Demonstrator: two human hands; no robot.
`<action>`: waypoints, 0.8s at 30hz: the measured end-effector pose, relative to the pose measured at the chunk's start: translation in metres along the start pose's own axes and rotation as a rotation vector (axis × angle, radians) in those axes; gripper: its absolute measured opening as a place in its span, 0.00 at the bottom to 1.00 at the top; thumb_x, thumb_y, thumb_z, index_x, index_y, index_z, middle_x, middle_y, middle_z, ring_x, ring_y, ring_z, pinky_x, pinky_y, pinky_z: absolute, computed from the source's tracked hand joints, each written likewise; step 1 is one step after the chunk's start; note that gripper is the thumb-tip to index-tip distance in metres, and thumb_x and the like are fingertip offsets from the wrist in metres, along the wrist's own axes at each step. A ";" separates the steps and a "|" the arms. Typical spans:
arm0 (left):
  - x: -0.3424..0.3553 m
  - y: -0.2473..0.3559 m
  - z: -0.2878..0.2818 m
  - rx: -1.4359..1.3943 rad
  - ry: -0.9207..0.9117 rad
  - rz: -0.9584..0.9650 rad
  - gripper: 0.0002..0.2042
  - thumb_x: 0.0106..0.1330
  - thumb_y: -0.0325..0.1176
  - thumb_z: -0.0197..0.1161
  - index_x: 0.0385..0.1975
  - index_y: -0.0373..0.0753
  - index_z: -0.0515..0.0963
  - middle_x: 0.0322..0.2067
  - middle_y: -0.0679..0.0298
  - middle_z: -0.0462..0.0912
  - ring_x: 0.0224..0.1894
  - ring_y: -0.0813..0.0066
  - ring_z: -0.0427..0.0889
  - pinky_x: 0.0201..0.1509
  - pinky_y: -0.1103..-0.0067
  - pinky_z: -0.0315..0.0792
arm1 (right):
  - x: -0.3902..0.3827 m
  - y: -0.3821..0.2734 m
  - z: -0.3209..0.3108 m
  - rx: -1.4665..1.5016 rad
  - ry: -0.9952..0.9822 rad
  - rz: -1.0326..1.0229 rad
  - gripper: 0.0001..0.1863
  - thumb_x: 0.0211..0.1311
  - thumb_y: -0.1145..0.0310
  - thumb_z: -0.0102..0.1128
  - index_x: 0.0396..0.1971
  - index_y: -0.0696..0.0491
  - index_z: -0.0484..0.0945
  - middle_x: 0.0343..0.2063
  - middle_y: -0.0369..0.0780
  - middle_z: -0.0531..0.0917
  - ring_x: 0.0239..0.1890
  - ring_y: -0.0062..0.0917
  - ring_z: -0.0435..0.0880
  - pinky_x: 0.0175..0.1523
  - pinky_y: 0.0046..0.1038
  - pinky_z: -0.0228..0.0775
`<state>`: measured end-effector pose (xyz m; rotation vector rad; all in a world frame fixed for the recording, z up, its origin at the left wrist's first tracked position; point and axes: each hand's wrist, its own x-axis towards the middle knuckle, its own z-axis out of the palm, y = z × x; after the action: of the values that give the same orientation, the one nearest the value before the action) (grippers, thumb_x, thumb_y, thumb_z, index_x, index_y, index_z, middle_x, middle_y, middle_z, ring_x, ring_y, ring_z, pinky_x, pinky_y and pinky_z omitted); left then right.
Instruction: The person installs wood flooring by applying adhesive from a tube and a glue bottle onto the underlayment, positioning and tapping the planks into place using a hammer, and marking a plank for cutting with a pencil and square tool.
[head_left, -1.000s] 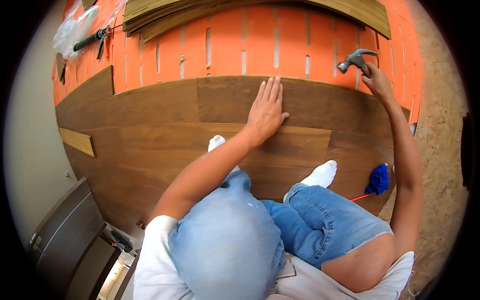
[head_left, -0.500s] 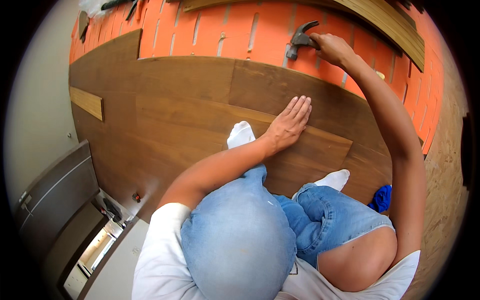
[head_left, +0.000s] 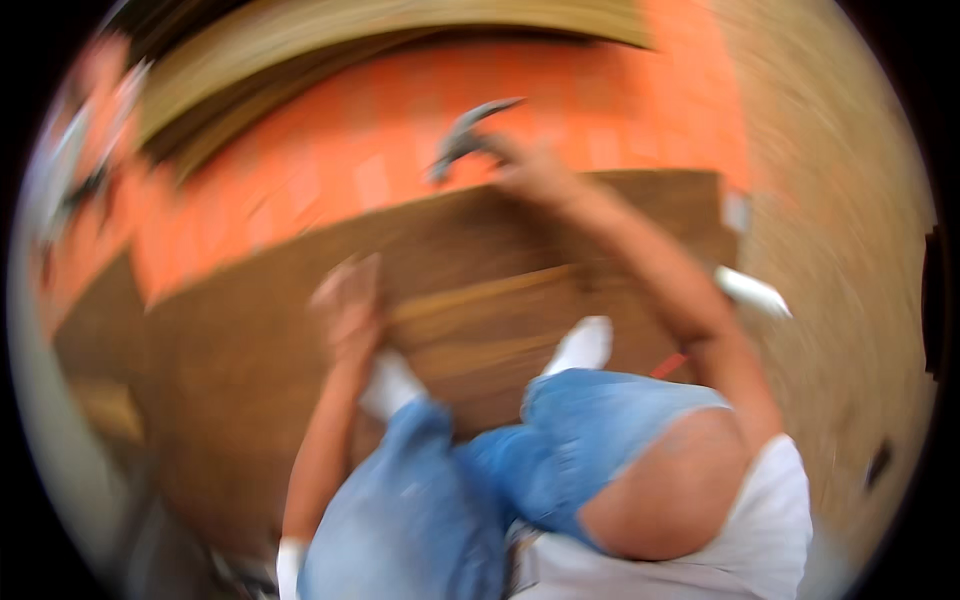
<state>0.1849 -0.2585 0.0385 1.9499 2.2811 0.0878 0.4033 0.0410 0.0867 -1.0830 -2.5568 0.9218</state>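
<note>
My right hand (head_left: 532, 178) is closed around the handle of a claw hammer (head_left: 462, 142). The hammer's grey metal head shows past my fingers, above the orange underlay (head_left: 370, 125) at the edge of the laid boards. My left hand (head_left: 350, 305) is smeared by motion, but its fingers look spread and nothing shows in it. It is over the brown wood floorboards (head_left: 240, 370), beside my left foot; whether it touches them I cannot tell.
Long loose planks (head_left: 400, 30) lie across the underlay at the far side. A short board piece (head_left: 108, 408) is at the left. Rough tan board flooring (head_left: 830, 200) runs along the right, where a white object (head_left: 752, 292) lies. My socked feet (head_left: 585, 345) rest on the boards.
The view has swung toward the right and blurred. My left hand has shifted left over the boards, nearer my left foot. The hammer stays in my right hand.
</note>
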 end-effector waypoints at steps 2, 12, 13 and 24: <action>-0.002 -0.033 -0.016 -0.111 0.085 -0.211 0.24 0.67 0.37 0.65 0.63 0.41 0.75 0.62 0.49 0.73 0.66 0.49 0.68 0.70 0.59 0.60 | -0.054 0.012 -0.024 0.001 -0.020 0.214 0.20 0.59 0.62 0.63 0.51 0.50 0.78 0.32 0.51 0.84 0.37 0.49 0.84 0.41 0.46 0.76; 0.000 -0.110 -0.022 -0.009 0.106 -0.234 0.22 0.52 0.41 0.81 0.28 0.35 0.73 0.31 0.55 0.74 0.35 0.52 0.73 0.41 0.60 0.68 | -0.249 0.042 -0.041 0.371 0.495 0.835 0.18 0.58 0.62 0.72 0.39 0.58 0.76 0.17 0.43 0.77 0.21 0.25 0.81 0.28 0.34 0.71; 0.002 -0.114 -0.022 0.018 0.110 -0.218 0.22 0.52 0.42 0.81 0.28 0.35 0.74 0.30 0.55 0.74 0.34 0.52 0.74 0.40 0.60 0.69 | -0.270 0.047 -0.043 0.415 0.507 0.951 0.18 0.58 0.62 0.72 0.38 0.58 0.76 0.16 0.40 0.75 0.19 0.20 0.79 0.26 0.31 0.70; 0.016 -0.123 -0.025 0.099 -0.103 -0.337 0.28 0.38 0.46 0.87 0.25 0.35 0.75 0.29 0.52 0.79 0.36 0.46 0.77 0.43 0.57 0.71 | -0.454 0.126 -0.072 0.344 1.079 1.387 0.14 0.67 0.60 0.68 0.36 0.49 0.71 0.18 0.30 0.70 0.12 0.16 0.69 0.14 0.22 0.64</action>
<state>0.0580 -0.2611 0.0459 1.5398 2.5471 -0.1604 0.8258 -0.1794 0.0844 -2.3052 -0.5801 0.5675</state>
